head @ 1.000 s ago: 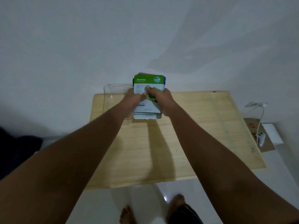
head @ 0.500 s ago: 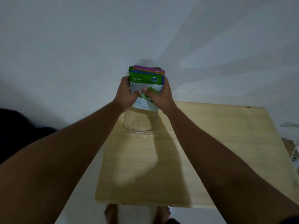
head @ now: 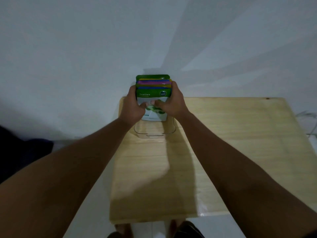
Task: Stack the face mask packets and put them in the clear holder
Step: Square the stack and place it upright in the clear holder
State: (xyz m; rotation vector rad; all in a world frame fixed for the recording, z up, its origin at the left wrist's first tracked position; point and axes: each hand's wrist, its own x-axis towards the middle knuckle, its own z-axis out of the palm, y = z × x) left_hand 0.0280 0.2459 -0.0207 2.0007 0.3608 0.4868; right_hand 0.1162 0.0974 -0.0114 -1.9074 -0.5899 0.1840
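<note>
A stack of face mask packets [head: 153, 93] stands upright at the table's far left corner, a green Aloe Vera packet in front with blue, yellow, pink and green edges fanned behind it. My left hand [head: 133, 106] grips its left side and my right hand [head: 173, 104] its right side, thumbs on the front packet. The stack's lower end sits inside the clear holder [head: 155, 133], whose front wall shows just below my hands. The packets' bottoms are hidden behind my hands.
The light wooden table [head: 231, 143] stretches to the right and toward me, against a white wall [head: 103, 40]. My bare feet [head: 122, 229] show on the white floor below the near edge. A cable [head: 308, 117] lies off the table's right.
The stack has gone down from above the holder into it, and the packets behind the front one have fanned out. My view has shifted, with the table lying more to the right.
</note>
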